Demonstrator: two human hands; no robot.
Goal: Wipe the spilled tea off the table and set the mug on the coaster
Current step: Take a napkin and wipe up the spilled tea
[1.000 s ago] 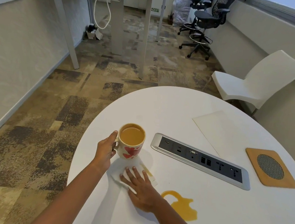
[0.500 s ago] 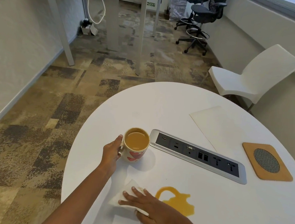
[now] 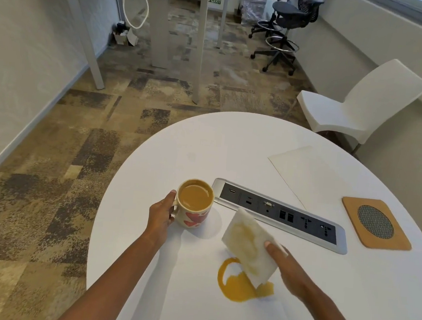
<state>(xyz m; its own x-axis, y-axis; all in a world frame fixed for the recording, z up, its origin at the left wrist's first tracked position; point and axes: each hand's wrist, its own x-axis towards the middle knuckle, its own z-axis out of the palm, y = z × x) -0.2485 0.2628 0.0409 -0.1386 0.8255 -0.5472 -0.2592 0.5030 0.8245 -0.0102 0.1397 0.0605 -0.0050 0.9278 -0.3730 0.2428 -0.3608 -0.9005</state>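
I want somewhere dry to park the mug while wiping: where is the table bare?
Bare: the far table beyond the socket strip, and the near right below the coaster. Crowded: between the mug, held by the left hand, and the spill, where the right hand holds the stained napkin.

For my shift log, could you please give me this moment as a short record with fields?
left hand: grips the mug's handle
mug: upright on the table, nearly full of tea, red hearts on its side
right hand: holds the tissue, tilted, above the spill
tissue: white, stained with tea
spill: tea puddle still on the table
coaster: bare, beyond the socket panel
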